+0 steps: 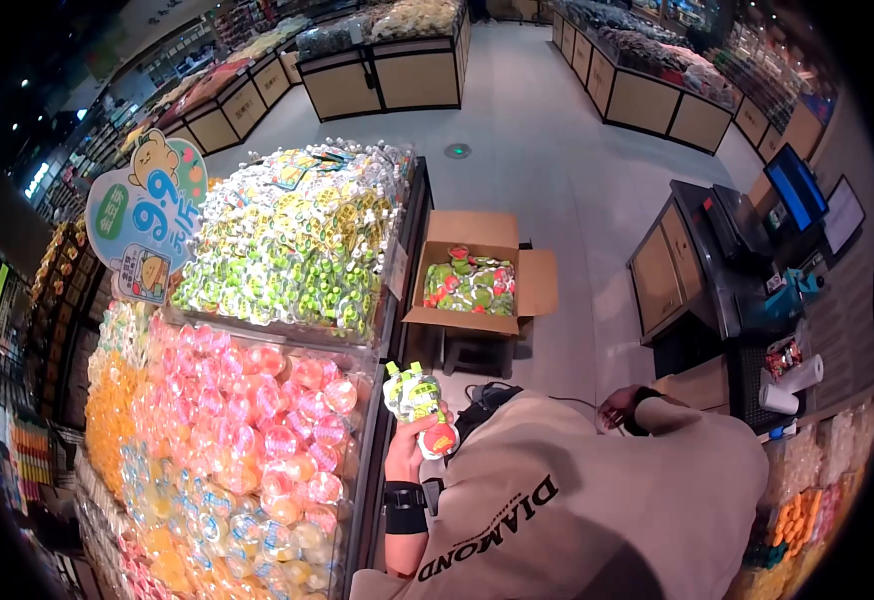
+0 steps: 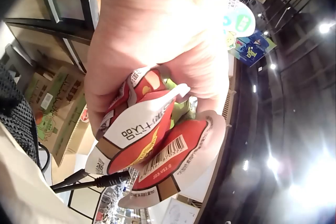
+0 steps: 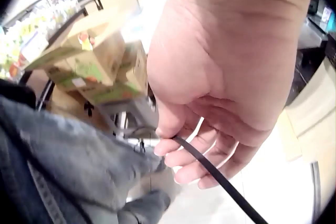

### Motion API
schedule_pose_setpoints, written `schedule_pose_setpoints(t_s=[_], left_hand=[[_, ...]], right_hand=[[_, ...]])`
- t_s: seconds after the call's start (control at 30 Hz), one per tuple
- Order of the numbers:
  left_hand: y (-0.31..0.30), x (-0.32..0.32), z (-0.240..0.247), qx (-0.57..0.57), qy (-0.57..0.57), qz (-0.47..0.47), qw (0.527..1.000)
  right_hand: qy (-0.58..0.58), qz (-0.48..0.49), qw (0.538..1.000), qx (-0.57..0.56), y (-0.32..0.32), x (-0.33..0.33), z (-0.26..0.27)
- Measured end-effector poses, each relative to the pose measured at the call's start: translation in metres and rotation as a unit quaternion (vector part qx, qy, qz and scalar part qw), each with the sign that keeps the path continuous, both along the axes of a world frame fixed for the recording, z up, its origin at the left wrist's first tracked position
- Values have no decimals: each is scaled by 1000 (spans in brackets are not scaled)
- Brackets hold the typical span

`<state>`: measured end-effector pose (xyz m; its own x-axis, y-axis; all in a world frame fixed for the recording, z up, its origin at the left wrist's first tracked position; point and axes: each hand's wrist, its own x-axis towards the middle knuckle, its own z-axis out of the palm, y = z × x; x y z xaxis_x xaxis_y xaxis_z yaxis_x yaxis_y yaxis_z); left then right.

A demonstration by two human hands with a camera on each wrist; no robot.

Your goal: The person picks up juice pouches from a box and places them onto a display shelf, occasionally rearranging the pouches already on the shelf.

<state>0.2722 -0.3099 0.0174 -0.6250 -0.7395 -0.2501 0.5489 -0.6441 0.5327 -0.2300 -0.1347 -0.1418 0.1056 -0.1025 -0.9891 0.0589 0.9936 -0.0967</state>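
Note:
The left hand (image 1: 404,450) grips several pouches (image 1: 412,393) with green caps and red-and-white fronts, beside the display bin. In the left wrist view its fingers (image 2: 105,92) curl round red and white pouches (image 2: 152,134), one showing a barcode. The right hand (image 3: 226,77) pinches a thin black cable (image 3: 223,182) between thumb and fingertips; in the head view this hand (image 1: 619,408) is out to the right, near the counter. An open cardboard box (image 1: 462,318) holds green and red pouches (image 1: 472,285), in front of the person.
On the left stand bins of green-capped pouches (image 1: 297,240) and pink round packs (image 1: 257,400), with a price sign (image 1: 147,215). A checkout counter with a monitor (image 1: 797,187) and white rolls (image 1: 779,399) is at the right. Aisle floor (image 1: 517,130) lies beyond the box.

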Motion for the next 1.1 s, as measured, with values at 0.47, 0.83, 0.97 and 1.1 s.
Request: schedule_pose_setpoints(t_s=[0.47,0.83,0.97,1.1], left_hand=[[-11,-11,-2,-48,0,-30,998],[-12,19,22,-35,-2,59,998],[-25,35,34,-21,-11,99,995],[-49,52,84,-63,-61,160,983]], right_hand=[[486,241,700,-464,-138,-99,419],[432,321,566,-624,-330,21,537],[368,423,619,-550,-405,63,492],[354,533,617,-458,-472,105,441]])
